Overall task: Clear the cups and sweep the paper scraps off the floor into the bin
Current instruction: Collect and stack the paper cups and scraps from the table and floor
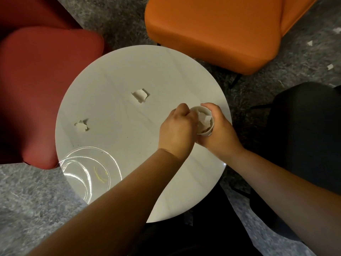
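Note:
A white paper cup (205, 133) with crumpled paper (204, 120) inside sits at the right side of the round white table (114, 71). My right hand (220, 129) grips the cup's outer wall. My left hand (177, 129) is at the cup's rim, fingers curled against it; the fingertips are hidden. Two torn paper scraps lie on the table: one near the middle (140, 95), one further left (81, 125). More scraps (330, 66) lie on the grey floor at the far right.
A clear plastic lid or dish (88, 170) with a yellow strand rests on the table's near-left edge. A red chair (40, 89) stands left, an orange chair (217, 28) behind, a black seat (306, 137) right. Grey carpet surrounds the table.

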Demonstrator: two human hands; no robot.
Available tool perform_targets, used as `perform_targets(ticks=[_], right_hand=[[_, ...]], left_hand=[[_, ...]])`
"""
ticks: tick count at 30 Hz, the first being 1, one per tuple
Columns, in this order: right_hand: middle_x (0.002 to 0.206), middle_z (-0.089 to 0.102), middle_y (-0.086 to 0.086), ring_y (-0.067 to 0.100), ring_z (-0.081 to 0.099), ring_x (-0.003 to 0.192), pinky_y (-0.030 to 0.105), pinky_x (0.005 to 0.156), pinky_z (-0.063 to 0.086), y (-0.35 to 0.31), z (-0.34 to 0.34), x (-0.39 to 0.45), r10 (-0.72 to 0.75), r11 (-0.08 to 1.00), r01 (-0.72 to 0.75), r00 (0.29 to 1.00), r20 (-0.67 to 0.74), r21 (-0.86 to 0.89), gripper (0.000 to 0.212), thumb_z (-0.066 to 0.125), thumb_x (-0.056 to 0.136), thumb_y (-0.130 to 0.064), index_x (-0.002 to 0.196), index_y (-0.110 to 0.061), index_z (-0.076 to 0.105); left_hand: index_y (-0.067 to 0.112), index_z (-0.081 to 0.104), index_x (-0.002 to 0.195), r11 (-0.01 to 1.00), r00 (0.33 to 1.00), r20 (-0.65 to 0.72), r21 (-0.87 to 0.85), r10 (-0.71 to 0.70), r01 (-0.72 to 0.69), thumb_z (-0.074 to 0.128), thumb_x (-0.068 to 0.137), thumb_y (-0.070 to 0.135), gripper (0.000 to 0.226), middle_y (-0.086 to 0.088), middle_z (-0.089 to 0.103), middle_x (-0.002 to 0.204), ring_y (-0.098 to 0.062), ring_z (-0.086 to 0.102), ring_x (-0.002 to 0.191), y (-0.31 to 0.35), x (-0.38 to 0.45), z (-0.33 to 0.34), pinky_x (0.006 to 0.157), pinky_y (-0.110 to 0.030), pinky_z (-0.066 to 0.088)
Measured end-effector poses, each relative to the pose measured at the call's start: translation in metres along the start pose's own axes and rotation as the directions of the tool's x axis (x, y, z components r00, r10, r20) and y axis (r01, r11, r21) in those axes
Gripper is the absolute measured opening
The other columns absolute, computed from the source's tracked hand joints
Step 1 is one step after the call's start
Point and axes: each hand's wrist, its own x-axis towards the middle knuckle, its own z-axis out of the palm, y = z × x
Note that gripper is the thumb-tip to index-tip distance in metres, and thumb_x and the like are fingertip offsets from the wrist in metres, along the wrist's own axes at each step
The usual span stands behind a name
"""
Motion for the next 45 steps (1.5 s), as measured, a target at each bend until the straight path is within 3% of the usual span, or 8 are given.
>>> perform_targets(ticks=[5,10,17,22,30,35,40,45], right_hand=[[0.113,0.057,-0.019,0.006,0.06,0.103,0.033,0.082,0.057,-0.002,-0.003,0.001,-0.009,0.999,0.009,1.0,-0.003,0.039,0.068,0.082,0.067,-0.014,0.117,-0.043,0.045],[0.115,0.058,-0.016,0.003,0.06,0.104,0.021,0.082,0.054,-0.003,-0.004,-0.004,-0.022,0.999,0.022,1.0,-0.003,0.026,0.071,0.086,0.066,-0.019,0.119,-0.041,0.044],[0.116,0.056,-0.016,0.001,0.055,0.107,0.015,0.084,0.048,-0.003,-0.005,0.002,-0.046,0.999,0.046,0.999,-0.026,-0.025,0.075,0.089,0.062,-0.022,0.116,-0.042,0.042],[0.121,0.056,-0.009,0.006,0.055,0.11,0.017,0.086,0.047,0.006,-0.005,0.004,-0.027,0.999,0.025,0.998,-0.052,-0.034,0.08,0.088,0.062,-0.023,0.128,-0.03,0.044],[0.121,0.056,-0.011,0.003,0.056,0.109,0.019,0.088,0.048,0.008,-0.004,0.006,-0.034,0.999,0.031,0.997,-0.075,-0.044,0.08,0.088,0.062,-0.026,0.129,-0.029,0.044],[0.12,0.055,-0.013,0.0,0.055,0.109,0.015,0.088,0.047,0.007,-0.003,0.005,-0.038,0.998,0.034,0.997,-0.068,-0.058,0.081,0.087,0.061,-0.027,0.129,-0.029,0.044],[0.121,0.056,-0.012,0.003,0.056,0.109,0.027,0.091,0.051,0.005,-0.004,0.006,-0.03,0.999,0.028,0.998,-0.062,-0.038,0.08,0.086,0.061,-0.028,0.129,-0.031,0.043],[0.12,0.056,-0.011,0.003,0.056,0.109,0.027,0.09,0.051,0.003,-0.003,0.006,-0.023,0.999,0.021,0.998,-0.054,-0.039,0.079,0.087,0.062,-0.025,0.129,-0.032,0.043]], left_hand=[[0.013,0.058,0.098,0.994,0.986,0.151,0.075,0.069,-0.081,0.049,0.094,0.017,0.01,-0.003,0.056,0.095,-0.025,0.053,0.082,0.004,0.014,-0.001,0.058,-0.023,0.036],[0.008,0.071,0.104,0.972,0.936,0.261,-0.076,0.235,-0.223,0.055,0.095,0.008,0.019,-0.013,0.06,0.113,-0.029,0.055,0.102,-0.009,0.013,-0.013,0.081,-0.03,0.043],[0.017,0.072,0.114,0.906,0.991,0.073,-0.401,-0.116,0.135,0.072,0.086,0.007,0.029,0.001,0.061,0.108,-0.005,0.06,0.078,-0.035,0.01,-0.029,0.074,-0.005,0.047],[0.017,0.07,0.113,0.872,0.905,0.136,-0.243,-0.402,0.424,0.069,0.09,0.018,0.023,-0.002,0.063,0.113,-0.003,0.055,0.076,-0.076,0.008,0.002,0.067,0.006,0.034],[0.018,0.065,0.117,0.912,0.894,0.272,-0.108,-0.355,0.395,0.071,0.086,0.026,0.033,-0.003,0.05,0.12,-0.023,0.061,0.096,-0.084,0.016,0.047,0.086,-0.031,0.051],[0.013,0.066,0.104,0.927,0.906,0.231,-0.041,-0.353,0.372,0.068,0.088,0.025,0.02,-0.005,0.053,0.112,-0.023,0.057,0.094,-0.088,0.015,0.056,0.079,-0.03,0.049],[0.015,0.062,0.091,0.918,0.903,0.223,-0.07,-0.367,0.39,0.064,0.091,0.022,0.007,-0.001,0.059,0.093,-0.024,0.058,0.084,-0.087,0.014,0.056,0.07,-0.028,0.046],[0.017,0.064,0.091,0.811,0.857,0.205,-0.28,-0.473,0.514,0.066,0.091,0.023,0.006,0.004,0.064,0.083,-0.017,0.062,0.079,-0.083,0.012,0.045,0.066,-0.016,0.048]])
